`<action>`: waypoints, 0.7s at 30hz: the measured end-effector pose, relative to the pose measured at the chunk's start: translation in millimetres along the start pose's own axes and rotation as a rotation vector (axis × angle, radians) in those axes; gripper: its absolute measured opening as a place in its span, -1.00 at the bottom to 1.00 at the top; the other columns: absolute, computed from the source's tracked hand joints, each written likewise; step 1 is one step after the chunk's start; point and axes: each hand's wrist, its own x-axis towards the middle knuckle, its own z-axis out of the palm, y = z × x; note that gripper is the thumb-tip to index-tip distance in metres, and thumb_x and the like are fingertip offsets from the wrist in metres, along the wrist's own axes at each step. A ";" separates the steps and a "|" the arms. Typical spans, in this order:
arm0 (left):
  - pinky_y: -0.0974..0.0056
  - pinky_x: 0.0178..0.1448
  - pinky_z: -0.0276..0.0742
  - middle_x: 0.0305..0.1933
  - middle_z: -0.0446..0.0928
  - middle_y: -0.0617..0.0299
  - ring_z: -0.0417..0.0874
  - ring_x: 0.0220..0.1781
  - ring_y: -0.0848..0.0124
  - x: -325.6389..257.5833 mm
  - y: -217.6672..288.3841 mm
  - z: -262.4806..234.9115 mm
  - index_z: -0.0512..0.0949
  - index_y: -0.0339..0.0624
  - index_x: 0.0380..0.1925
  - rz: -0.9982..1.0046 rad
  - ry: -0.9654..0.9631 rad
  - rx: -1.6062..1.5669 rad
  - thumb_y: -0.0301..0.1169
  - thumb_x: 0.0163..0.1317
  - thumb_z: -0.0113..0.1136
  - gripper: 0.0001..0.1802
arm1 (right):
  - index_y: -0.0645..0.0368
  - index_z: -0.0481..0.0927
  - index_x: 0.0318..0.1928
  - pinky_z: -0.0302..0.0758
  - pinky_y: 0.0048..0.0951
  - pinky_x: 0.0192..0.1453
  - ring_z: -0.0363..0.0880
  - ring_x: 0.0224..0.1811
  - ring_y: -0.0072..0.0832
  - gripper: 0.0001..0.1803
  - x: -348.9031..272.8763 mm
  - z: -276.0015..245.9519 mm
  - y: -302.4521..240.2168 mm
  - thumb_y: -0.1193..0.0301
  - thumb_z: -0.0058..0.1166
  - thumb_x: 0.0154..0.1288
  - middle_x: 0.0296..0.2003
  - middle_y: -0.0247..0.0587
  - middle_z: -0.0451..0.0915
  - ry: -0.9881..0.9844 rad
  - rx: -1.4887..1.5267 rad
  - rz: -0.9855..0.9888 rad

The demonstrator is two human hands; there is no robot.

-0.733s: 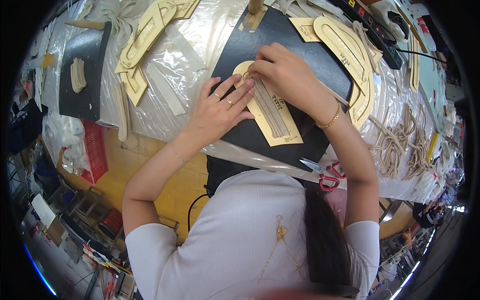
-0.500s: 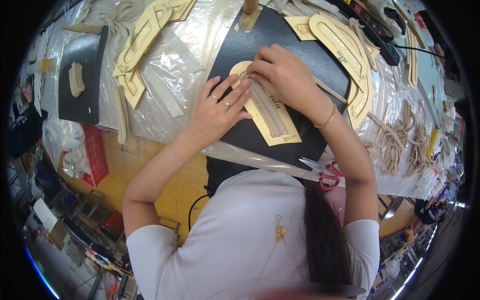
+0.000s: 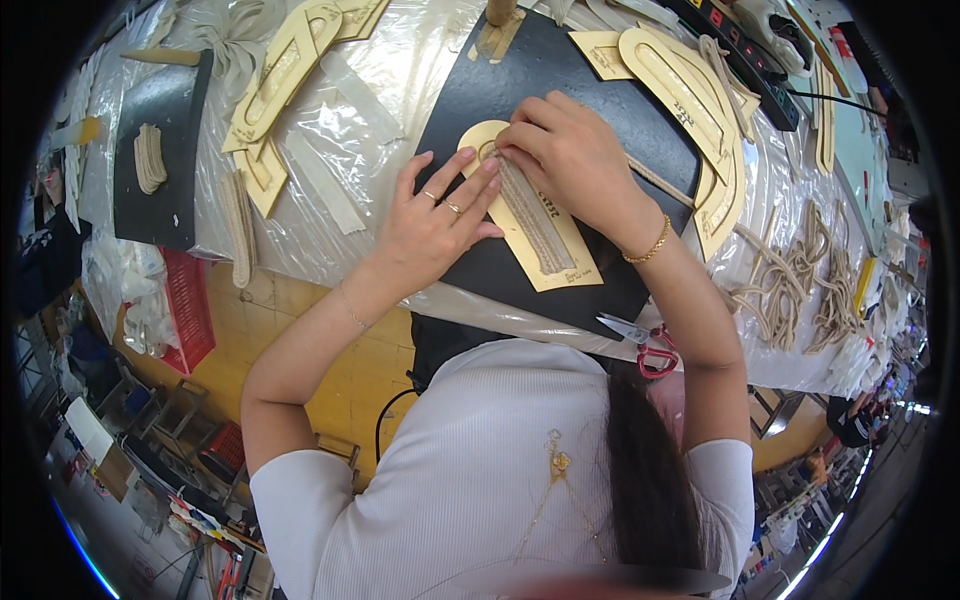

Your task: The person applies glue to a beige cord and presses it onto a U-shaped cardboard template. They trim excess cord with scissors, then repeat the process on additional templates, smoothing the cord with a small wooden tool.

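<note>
A pale yellow template [image 3: 572,276] with a rounded far end lies at a slant on a black board [image 3: 600,55]. Rows of beige braided cord [image 3: 533,218] fill its long slot. My left hand [image 3: 435,222] rests with fingers stretched across the template's left side and the cord's upper part. Close by, my right hand [image 3: 572,155] is closed, thumb and forefinger pinching the cord at the rounded end. The pinched bit is mostly hidden by the fingers. A loose cord tail [image 3: 660,181] comes out past my right hand toward the right.
Red-handled scissors [image 3: 655,352] lie at the board's near edge. Stacked yellow templates [image 3: 690,115] stand right, more templates [image 3: 285,85] left. Loose cords [image 3: 785,275] spread at the right. A smaller black board [image 3: 155,215] bears a cord bundle [image 3: 150,160]. A red crate [image 3: 190,310] is below left.
My right hand has shifted very slightly, still pinching the cord at the rounded end. My left hand stays on the template, and the template keeps its place.
</note>
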 end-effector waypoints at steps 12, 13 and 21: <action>0.01 0.38 0.40 0.34 0.52 0.14 0.47 0.42 0.13 2.3 2.5 1.0 0.60 -0.23 0.14 -0.067 0.031 -0.164 -0.16 0.09 0.45 -0.37 | 0.08 0.71 -0.36 0.48 -0.30 -0.14 0.55 -0.27 -0.36 -0.91 -5.6 13.0 -7.4 0.36 0.31 0.16 -0.37 -0.37 0.56 0.046 -0.021 0.144; 0.01 0.37 0.41 0.34 0.52 0.13 0.48 0.41 0.13 3.0 2.2 0.7 0.60 -0.23 0.13 -0.070 0.037 -0.185 -0.17 0.09 0.46 -0.38 | 0.08 0.71 -0.36 0.47 -0.30 -0.13 0.56 -0.27 -0.36 -0.90 -5.7 13.8 -7.7 0.35 0.30 0.17 -0.38 -0.36 0.55 0.041 -0.016 0.155; 0.00 0.34 0.45 0.29 0.55 0.16 0.53 0.34 0.15 14.0 -17.1 -8.7 0.62 -0.21 0.07 0.014 -0.001 -0.224 -0.26 0.10 0.45 -0.48 | 0.16 0.73 -0.31 0.53 -0.24 -0.16 0.61 -0.28 -0.26 -0.89 -7.0 16.8 -11.7 0.40 0.29 0.19 -0.33 -0.28 0.57 0.011 0.055 0.239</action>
